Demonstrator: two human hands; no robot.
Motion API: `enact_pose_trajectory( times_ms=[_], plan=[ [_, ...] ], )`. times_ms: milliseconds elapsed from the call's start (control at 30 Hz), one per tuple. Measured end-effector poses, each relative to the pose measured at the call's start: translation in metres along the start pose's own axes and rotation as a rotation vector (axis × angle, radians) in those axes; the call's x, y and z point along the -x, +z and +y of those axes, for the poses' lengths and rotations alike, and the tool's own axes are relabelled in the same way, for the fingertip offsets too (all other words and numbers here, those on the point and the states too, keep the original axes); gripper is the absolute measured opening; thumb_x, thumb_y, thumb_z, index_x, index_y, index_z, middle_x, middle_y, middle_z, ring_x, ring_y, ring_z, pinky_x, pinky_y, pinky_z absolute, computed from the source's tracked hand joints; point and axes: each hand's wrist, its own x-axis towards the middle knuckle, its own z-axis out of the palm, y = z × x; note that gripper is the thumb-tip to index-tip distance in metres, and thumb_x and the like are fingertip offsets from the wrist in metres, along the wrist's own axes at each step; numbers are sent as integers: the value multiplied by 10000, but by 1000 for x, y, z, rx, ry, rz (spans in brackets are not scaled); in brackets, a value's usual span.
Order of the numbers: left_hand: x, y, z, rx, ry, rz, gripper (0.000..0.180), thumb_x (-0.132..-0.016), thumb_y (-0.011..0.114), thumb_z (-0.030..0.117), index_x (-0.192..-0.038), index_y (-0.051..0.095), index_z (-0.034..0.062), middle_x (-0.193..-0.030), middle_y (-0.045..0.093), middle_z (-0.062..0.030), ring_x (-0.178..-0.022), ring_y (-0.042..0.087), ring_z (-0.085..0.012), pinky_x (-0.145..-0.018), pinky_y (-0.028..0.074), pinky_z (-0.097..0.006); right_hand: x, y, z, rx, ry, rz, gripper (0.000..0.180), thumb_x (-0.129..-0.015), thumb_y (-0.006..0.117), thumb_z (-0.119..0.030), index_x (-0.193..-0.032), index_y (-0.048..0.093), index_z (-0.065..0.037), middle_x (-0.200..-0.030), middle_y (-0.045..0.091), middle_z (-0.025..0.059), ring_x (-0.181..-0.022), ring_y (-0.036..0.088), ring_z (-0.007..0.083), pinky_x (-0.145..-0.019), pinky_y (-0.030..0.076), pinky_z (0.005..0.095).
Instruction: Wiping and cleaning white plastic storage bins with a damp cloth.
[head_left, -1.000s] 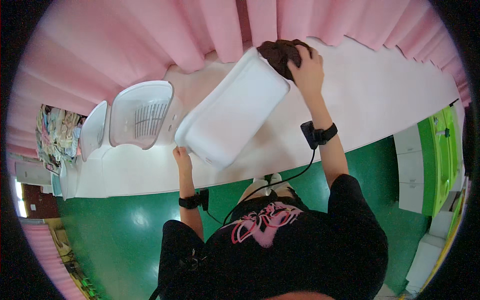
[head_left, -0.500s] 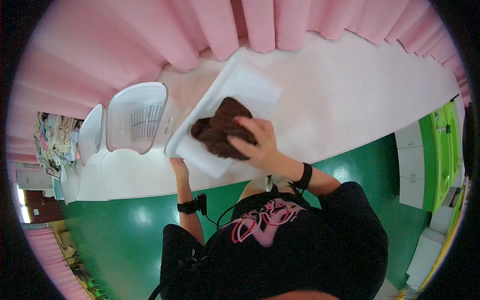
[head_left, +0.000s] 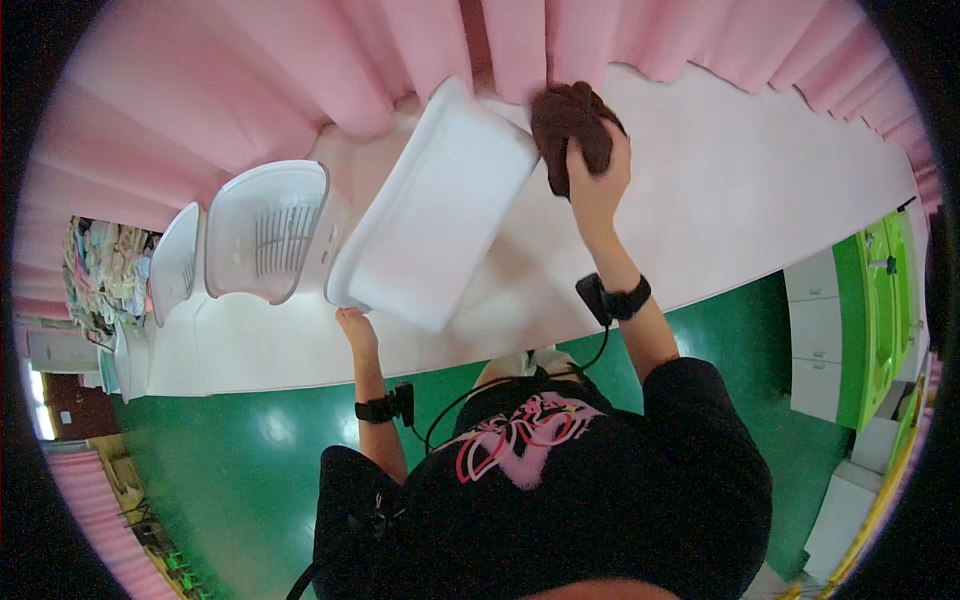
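A white plastic tub is tipped on the table, one long flat face turned up and its rim toward the left. My left hand is closed on the rim at its near left corner, the fingers mostly hidden behind it. In my right hand a dark brown cloth is bunched up. The cloth is at the tub's far right corner, and I cannot tell whether they touch.
White slotted baskets or bins stand to the left on the long white table. Pink curtains hang along its far edge. Piled cloth lies at far left; a green-topped cabinet is at right.
My right hand has moved the brown cloth away from me and to the right, from the tub's face to its far corner. My left hand stays at the rim; the tub has shifted slightly.
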Motion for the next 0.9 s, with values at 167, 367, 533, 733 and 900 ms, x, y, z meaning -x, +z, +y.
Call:
enact_pose_trajectory(
  times_ms=[167,367,533,733,900],
  plan=[
    [-1,9,17,87,-21,134,262,-797,366,150,-907,475,-61,-909,533,-130,-822,521,-194,-704,424,-304,63,-10,-32,-117,-625,-462,365,-604,654,-202,-934,526,-108,-1020,506,146,-863,483,291,-726,405,378],
    [-15,9,30,892,-222,-105,358,-846,350,186,-1063,429,-89,-1023,508,-148,-897,520,-205,-767,434,-336,74,6,-55,-163,-1030,-472,262,-673,541,-162,-928,517,-217,-1117,463,120,-824,472,227,-654,434,303],
    [-18,15,58,636,-97,25,539,-886,195,381,-1117,387,-66,-1069,479,-146,-949,495,-221,-798,433,-351,39,19,-53,103,-769,-453,409,-541,631,-150,-941,548,-149,-1081,465,157,-854,488,277,-688,429,354],
    [-15,16,62,472,-45,53,505,-891,200,360,-1121,374,-55,-1067,477,-133,-958,485,-206,-813,413,-325,-31,38,-56,186,-295,-280,412,-595,611,-188,-977,520,-66,-980,494,157,-881,477,321,-766,404,375],
    [-13,21,67,529,-5,38,484,-875,297,353,-1129,360,-55,-1061,482,-133,-945,493,-194,-777,427,-321,-49,54,-8,-78,164,-552,370,-665,576,-196,-992,508,-35,-894,554,158,-840,534,278,-756,413,330]
  ],
)
